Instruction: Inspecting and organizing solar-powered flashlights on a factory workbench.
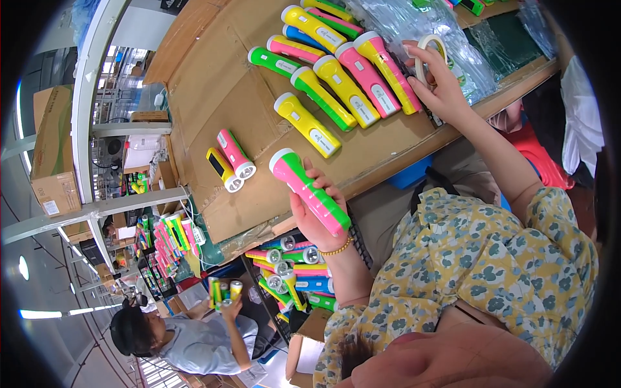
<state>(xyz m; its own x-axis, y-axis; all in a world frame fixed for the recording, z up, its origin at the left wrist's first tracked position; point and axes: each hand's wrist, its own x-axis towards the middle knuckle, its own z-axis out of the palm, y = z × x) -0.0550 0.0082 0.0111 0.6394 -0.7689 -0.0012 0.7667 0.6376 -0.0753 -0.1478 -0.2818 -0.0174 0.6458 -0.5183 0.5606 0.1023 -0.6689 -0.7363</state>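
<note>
My left hand is wrapped round a green and pink flashlight with a white head, held over the table's near edge. A beaded bracelet circles that wrist. In my right hand is a roll of whitish tape, its ring between the thumb and fingers. Beside that hand lies a yellow and pink flashlight. A pink flashlight, a yellow flashlight and several others are lined up next to it. Closest to my left hand on the table is another yellow flashlight.
Cardboard covers the tabletop. Two small flashlights lie apart on the left. Clear plastic bags heap at the far right. Below the edge sits a stack of flashlights. A co-worker holds several flashlights at lower left.
</note>
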